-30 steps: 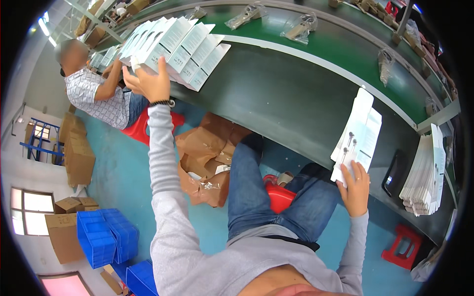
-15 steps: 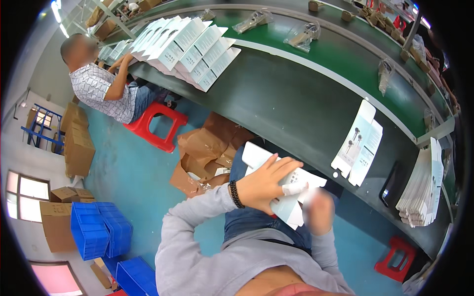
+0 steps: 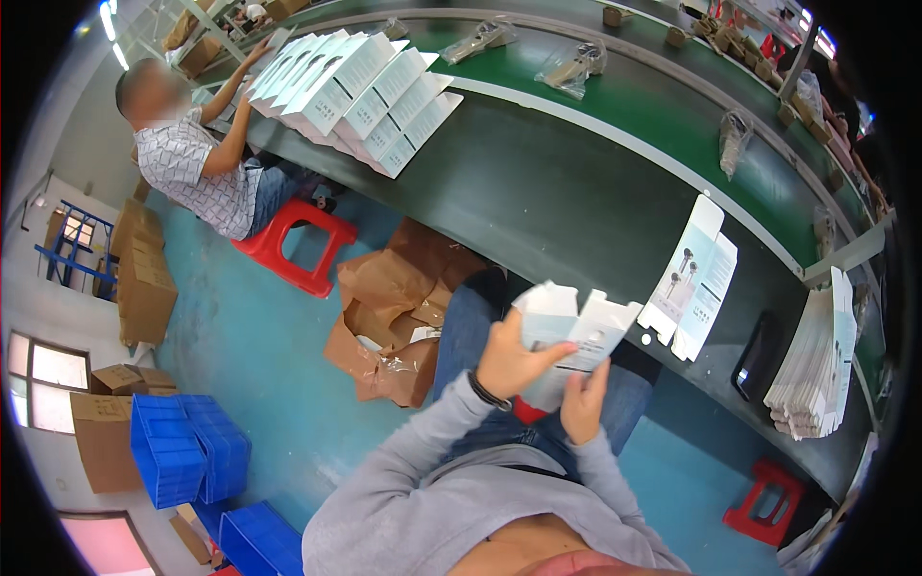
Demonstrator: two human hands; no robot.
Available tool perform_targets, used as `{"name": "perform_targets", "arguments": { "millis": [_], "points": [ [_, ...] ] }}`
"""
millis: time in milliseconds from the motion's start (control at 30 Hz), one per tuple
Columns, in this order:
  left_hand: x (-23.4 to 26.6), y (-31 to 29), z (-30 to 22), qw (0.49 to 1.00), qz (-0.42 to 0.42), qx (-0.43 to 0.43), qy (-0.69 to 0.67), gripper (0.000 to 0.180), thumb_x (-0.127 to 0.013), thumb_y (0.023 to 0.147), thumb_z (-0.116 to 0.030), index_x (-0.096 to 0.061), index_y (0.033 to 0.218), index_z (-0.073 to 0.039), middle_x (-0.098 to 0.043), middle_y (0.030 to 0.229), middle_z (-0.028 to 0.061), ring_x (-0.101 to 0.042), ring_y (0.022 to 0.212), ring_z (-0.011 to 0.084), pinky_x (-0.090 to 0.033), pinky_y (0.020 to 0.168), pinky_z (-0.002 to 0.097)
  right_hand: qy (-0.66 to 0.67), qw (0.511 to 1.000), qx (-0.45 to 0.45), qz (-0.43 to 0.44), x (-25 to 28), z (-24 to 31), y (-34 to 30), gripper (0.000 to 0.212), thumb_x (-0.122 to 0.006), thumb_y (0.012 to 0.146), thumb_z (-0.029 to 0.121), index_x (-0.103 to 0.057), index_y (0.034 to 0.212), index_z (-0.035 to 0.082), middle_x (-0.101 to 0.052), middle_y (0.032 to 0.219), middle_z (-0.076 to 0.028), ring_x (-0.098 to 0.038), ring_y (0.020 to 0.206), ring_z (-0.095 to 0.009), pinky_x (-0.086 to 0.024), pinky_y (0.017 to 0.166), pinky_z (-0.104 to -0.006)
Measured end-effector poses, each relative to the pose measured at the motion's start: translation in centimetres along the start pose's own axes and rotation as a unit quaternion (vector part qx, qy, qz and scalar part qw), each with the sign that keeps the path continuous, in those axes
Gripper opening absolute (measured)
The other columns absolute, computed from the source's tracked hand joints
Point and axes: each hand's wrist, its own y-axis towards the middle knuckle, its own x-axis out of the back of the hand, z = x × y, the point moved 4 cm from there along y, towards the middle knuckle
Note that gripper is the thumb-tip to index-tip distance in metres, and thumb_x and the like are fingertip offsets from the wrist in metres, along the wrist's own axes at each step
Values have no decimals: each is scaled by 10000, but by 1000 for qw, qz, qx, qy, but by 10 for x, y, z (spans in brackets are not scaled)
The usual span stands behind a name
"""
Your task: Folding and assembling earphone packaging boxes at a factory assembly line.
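Over my lap I hold a white and pale-blue folding carton (image 3: 547,328) with its end flaps standing up. My left hand (image 3: 511,363) is wrapped around its left side, the thumb lying across the printed panel. Lower on the right side, my right hand (image 3: 583,403) grips it with the thumb upright against the panel. The carton is tilted, and its back is hidden from me. A flat, unfolded carton (image 3: 690,278) of the same kind lies on the dark table (image 3: 538,206), up and to the right of my hands.
Stacked cartons (image 3: 351,86) stand at the far left of the table, beside a seated person (image 3: 197,158). Flat cartons (image 3: 812,360) and a black phone (image 3: 759,355) lie at right. Bagged items (image 3: 573,69) rest on the green conveyor (image 3: 663,115). Brown paper-lined boxes (image 3: 384,317) stand below.
Both hands have turned the carton from lying slanted to more upright, flaps upward. My right hand has moved down and left. The seated person's arm has reached up with a light object.
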Motion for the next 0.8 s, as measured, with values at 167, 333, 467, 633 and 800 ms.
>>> {"name": "perform_targets", "arguments": {
  "millis": [167,333,467,633,800],
  "points": [
    [-22,-20,33,938,102,179,-278,717,-727,738,-139,-321,1313,0,-508,1207,126,-514,1095,189,-405,912,293,17,996,-59,-67,24,-12,20,271,-523,906,184,-482,1074,-25,-582,1011,-80,-548,881,-130,-437,766,-253],
    [-31,-44,49,854,308,105,-405,1145,-800,660,-317,13,1417,-42,-173,1445,125,-207,1330,224,-194,1067,362,162,979,-96,73,11,-9,20,225,-536,888,97,-415,1061,19,-575,944,-67,-540,832,-94,-431,734,-225],
    [-29,-38,39,891,192,80,-403,1088,-789,657,-247,-37,1412,-27,-256,1409,150,-265,1306,241,-225,1058,364,59,995,-79,21,10,-10,14,475,-525,910,293,-299,1229,25,-565,991,-100,-545,873,-125,-428,757,-252],
    [-23,-34,33,985,169,4,-33,910,-723,698,-194,-157,1379,12,-269,1388,249,-298,1294,316,-243,1049,371,127,992,1,19,12,23,20,888,-540,808,571,-121,1369,24,-428,1233,-148,-455,1107,-205,-337,966,-336],
    [-14,-35,-1,959,124,-240,86,828,-655,729,-307,-211,1386,-68,-188,1430,242,-35,1331,476,-28,961,687,129,987,-51,83,14,-1,8,986,-733,731,369,-104,1392,-4,-386,1317,-144,-412,1187,-213,-361,955,-334]
  ]
}}
